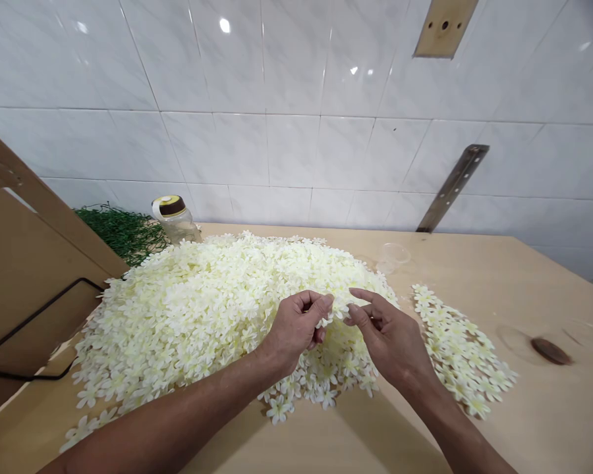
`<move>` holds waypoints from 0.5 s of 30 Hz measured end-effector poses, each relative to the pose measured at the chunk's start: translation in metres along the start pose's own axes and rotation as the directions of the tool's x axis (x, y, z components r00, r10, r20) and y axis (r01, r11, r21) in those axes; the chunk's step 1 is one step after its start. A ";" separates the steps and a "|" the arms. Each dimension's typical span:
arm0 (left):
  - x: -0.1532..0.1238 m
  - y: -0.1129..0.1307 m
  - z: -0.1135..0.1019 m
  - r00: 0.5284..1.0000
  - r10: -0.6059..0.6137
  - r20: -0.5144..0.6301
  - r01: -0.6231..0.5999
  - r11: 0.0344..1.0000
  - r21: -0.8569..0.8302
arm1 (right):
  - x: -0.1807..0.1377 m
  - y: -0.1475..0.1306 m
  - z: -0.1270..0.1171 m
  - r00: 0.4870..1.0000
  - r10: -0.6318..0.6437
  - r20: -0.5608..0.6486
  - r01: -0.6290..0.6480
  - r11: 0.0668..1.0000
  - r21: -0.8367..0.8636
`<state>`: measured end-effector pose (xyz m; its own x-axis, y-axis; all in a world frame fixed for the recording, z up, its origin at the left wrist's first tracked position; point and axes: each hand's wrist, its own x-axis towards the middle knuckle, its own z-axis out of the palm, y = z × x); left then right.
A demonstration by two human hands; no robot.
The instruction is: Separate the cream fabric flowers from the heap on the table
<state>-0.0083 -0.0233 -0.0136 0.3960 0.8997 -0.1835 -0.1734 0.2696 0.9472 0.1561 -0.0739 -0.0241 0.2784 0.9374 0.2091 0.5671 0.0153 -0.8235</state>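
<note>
A large heap of white artificial flowers (192,309) with pale yellow centres covers the middle and left of the table. My left hand (301,326) is closed in a pinch at the heap's right side, with a white flower (327,320) at its thumb and fingertips. Facing it, my right hand (390,336) has its thumb and index finger apart, close to that flower. I cannot make out anything held between the right fingers. To the right of this hand, more flowers (457,352) lie spread in a flat, slanting band.
A clear bottle (178,220) with a brown and yellow lid stands behind the heap, beside green artificial foliage (121,227). Cardboard (34,263) rises at the left. Clear round plastic pieces (395,253) and a brown disc (551,351) lie on the table (524,289). Behind is a tiled wall.
</note>
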 end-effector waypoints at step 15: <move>-0.001 0.001 0.001 1.000 -0.011 -0.017 0.011 0.999 0.033 | -0.001 -0.003 0.001 0.998 0.062 -0.003 -0.061 0.988 0.139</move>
<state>-0.0080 -0.0242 -0.0127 0.3822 0.9026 -0.1981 -0.1396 0.2683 0.9532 0.1533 -0.0742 -0.0223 0.3152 0.9356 0.1593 0.4363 0.0062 -0.8998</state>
